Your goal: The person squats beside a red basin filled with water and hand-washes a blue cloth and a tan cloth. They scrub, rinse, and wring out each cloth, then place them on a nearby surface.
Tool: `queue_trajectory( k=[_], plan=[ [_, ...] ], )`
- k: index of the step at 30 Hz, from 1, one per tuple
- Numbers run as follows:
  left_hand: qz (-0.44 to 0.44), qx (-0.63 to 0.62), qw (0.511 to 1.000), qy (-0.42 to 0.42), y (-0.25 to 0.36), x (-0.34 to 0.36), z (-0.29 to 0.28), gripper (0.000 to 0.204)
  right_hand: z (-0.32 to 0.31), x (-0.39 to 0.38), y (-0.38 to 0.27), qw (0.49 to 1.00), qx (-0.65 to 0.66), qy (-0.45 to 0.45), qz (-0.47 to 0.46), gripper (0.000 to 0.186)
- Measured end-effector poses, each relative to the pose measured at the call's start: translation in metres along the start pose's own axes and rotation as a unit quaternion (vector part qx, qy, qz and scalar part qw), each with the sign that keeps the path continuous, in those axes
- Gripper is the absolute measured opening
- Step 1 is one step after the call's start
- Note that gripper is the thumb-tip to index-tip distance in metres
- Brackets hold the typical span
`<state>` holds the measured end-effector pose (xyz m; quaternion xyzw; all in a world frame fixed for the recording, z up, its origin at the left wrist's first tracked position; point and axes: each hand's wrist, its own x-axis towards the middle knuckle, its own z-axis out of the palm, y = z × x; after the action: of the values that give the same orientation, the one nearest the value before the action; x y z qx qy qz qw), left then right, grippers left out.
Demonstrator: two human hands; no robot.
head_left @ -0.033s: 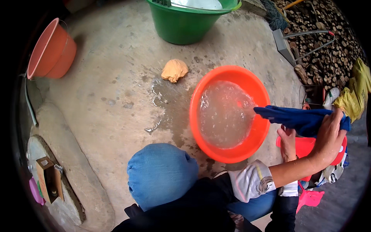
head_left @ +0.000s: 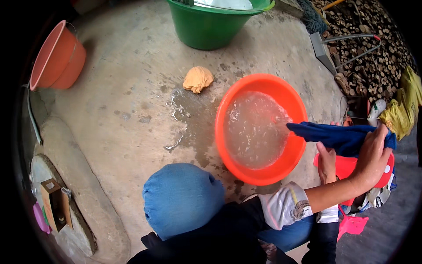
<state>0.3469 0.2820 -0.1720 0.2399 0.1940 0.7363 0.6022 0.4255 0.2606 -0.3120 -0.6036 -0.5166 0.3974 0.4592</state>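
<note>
A dark blue wet cloth [head_left: 338, 136] stretches sideways on the right, its left end over the rim of an orange basin [head_left: 223, 105] of murky, bubbly water. My left hand [head_left: 373, 152], its arm crossing over to the right, is closed on the cloth's right part. Below the cloth's middle, my right hand [head_left: 326, 160] grips it from underneath, with fingertips just showing along the upper edge. Part of the right hand is hidden behind the cloth. Beyond the basin, to its left, a bunched peach-coloured cloth [head_left: 198, 79] lies on the wet concrete.
A large green tub [head_left: 206, 31] stands at the back and a salmon-coloured bucket [head_left: 72, 64] at the far left. Stacked firewood [head_left: 373, 57], a grey dustpan [head_left: 323, 53] and yellow plastic bags [head_left: 401, 112] line the right. Red plastic items [head_left: 345, 166] lie beneath my hands.
The blue cloth and both hands have shifted very slightly left. Fingertips of my right hand now show above the cloth's upper edge.
</note>
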Motion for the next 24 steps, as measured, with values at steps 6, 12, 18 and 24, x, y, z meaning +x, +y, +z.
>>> queue_trajectory(
  k=[6, 12, 18, 24],
  plan=[
    [-0.103, -0.029, 0.994, -0.013, -0.020, 0.015, -0.042, 0.013, -0.006, 0.014, 0.031, 0.986, 0.121, -0.002, 0.119, 0.059],
    [-0.215, -0.146, 0.956, 0.136, 0.002, 0.073, -0.116, 0.011, -0.033, 0.035, 0.030, 0.939, 0.277, 0.113, 0.171, 0.052],
    [-0.406, -0.316, 0.831, 0.210, -0.095, 0.076, -0.204, 0.046, -0.026, 0.037, -0.027, 0.975, 0.214, 0.051, 0.016, 0.062],
    [-0.650, -0.130, 0.744, 0.082, -0.128, 0.010, -0.165, 0.085, 0.001, 0.020, -0.059, 0.997, 0.014, 0.050, -0.062, 0.075]
  ],
)
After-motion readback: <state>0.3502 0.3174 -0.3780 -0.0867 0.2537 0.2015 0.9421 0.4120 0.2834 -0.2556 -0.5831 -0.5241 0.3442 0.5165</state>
